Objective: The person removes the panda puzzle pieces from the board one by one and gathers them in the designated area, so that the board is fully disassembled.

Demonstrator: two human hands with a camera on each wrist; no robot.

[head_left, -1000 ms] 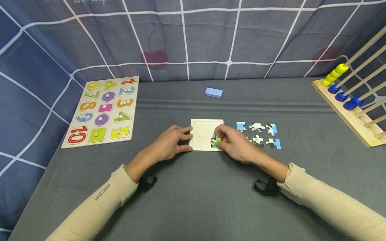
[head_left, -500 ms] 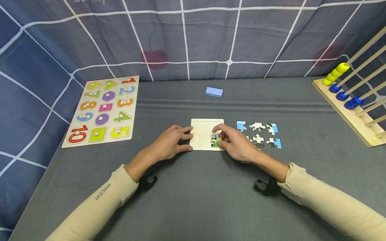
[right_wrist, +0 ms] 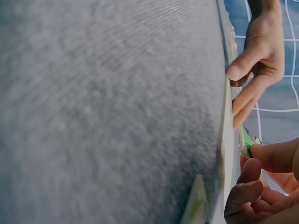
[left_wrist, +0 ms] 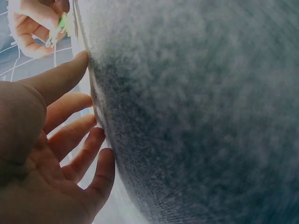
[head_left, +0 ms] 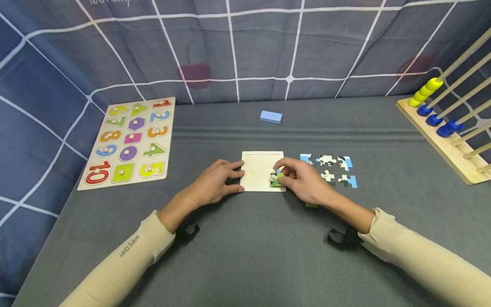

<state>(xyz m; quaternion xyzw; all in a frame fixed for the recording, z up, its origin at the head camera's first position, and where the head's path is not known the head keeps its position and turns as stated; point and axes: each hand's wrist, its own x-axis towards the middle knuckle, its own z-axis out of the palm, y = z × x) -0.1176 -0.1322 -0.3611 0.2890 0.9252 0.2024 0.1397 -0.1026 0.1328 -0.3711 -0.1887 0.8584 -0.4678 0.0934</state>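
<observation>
A pale wooden puzzle tray [head_left: 258,170] lies flat at the middle of the table. My left hand [head_left: 220,182] rests beside it, its extended fingertips touching the left edge. My right hand [head_left: 303,181] reaches over the tray's lower right corner and pinches a green, black and white jigsaw piece [head_left: 275,181] between thumb and fingers. In the right wrist view this green piece [right_wrist: 245,141] stands tilted, with one edge up off the tray. Right of the tray lie several loose jigsaw pieces [head_left: 327,160] in blue, white and black; the right hand and wrist partly cover this group.
A number and shape peg board [head_left: 124,145] lies at the left. At the back is a small blue block [head_left: 270,117]. A wooden abacus [head_left: 441,138] with yellow and blue beads stands at the right. One green piece [head_left: 312,205] shows under the right wrist.
The right hand has shifted slightly right. The green piece in its grip, lying flat at the tray's corner before, now looks raised and tilted. My left hand stays at the tray's edge.
</observation>
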